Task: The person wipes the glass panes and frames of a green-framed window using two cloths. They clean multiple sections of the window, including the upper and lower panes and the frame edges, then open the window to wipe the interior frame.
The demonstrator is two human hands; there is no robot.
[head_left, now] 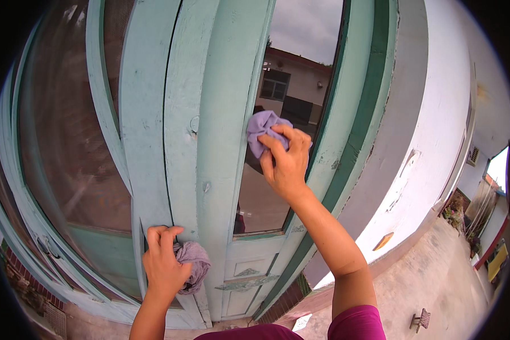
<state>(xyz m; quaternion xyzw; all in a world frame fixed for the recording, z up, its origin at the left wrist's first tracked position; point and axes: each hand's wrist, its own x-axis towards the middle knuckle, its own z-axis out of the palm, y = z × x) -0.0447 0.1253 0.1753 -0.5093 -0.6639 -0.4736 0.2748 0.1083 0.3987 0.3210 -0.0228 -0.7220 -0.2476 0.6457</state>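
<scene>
My right hand (pixel 289 156) is closed on a bunched purple cloth (pixel 262 129), which it presses against the narrow glass pane (pixel 264 201) of a pale green wooden frame. The cloth lies at the pane's left edge, about halfway up. Lower and to the left, my left hand (pixel 165 262) grips a crumpled greyish-mauve cloth (pixel 195 267). Its fingers rest against the edge of the green door post (pixel 153 187), and part of that cloth hides behind the hand. The pane reflects a building and a cloudy sky.
To the left stands a door leaf with a large dark glass panel (pixel 76 170) and a metal handle (pixel 50 249). A white wall (pixel 436 85) with peeling paint rises on the right. On the concrete floor (pixel 402 294) sits a small stool (pixel 420 320); plants (pixel 454 212) grow farther off.
</scene>
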